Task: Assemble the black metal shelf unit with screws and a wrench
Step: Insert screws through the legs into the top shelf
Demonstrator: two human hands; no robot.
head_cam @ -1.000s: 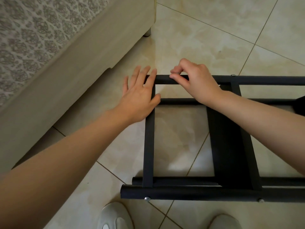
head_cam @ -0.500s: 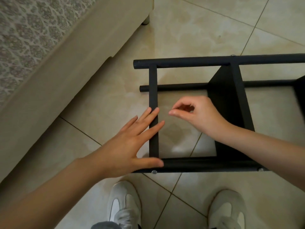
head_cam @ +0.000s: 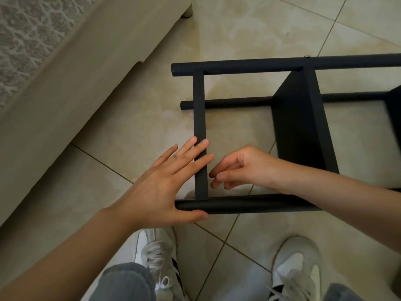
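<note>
The black metal shelf unit [head_cam: 238,66] lies on its side on the tiled floor, its round tubes running left to right and a flat crossbar [head_cam: 199,109] joining them at the left end. A black shelf panel [head_cam: 299,127] stands between the tubes. My left hand [head_cam: 160,187] is spread flat, fingers across the crossbar, thumb under the near tube [head_cam: 249,204]. My right hand [head_cam: 243,168] hovers just right of the crossbar with fingers loosely curled, holding nothing. A screw head [head_cam: 306,56] shows on the far tube.
A beige bed frame [head_cam: 65,88] with a patterned cover runs diagonally along the left, its leg [head_cam: 186,11] at the top. My two white sneakers [head_cam: 158,257] stand just below the near tube. Open tile floor lies beyond the shelf unit.
Both hands have come back from the far tube to the near end of the crossbar. My right hand let go of the far tube and now hangs loosely curled.
</note>
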